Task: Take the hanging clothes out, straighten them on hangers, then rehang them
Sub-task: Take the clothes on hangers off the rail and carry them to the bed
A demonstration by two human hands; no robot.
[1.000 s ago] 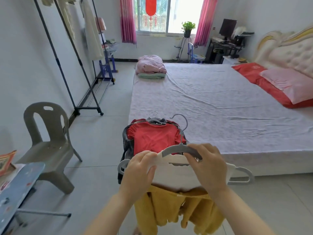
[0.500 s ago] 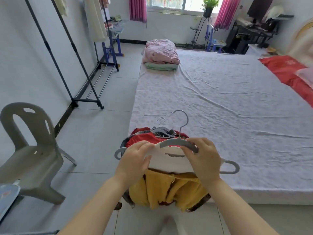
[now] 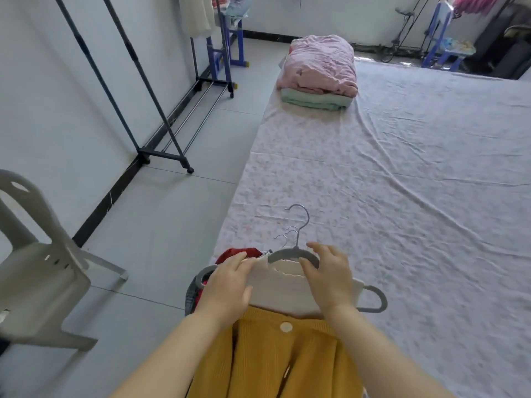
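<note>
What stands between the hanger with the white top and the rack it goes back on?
Nothing visible does. The left hand and right hand hold the hanger at the corner of the bed; only floor lies between it and the rack. The chair stands farther left, outside that line.

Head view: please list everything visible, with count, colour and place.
hanger: one, grey, above bed's near corner
white garment: one, white, on the hanger
cardigan: one, mustard, beneath white garment
red garment: one, red, behind hanger's left end
bed: one, pale floral sheet, right
folded bedding: two, pink atop green, bed's far corner
clothes rack: one, dark, left wall
plastic chair: one, grey, lower left
small chair: one, blue, far right
left hand: one, holds white garment's shoulder
right hand: one, grips hanger
</note>
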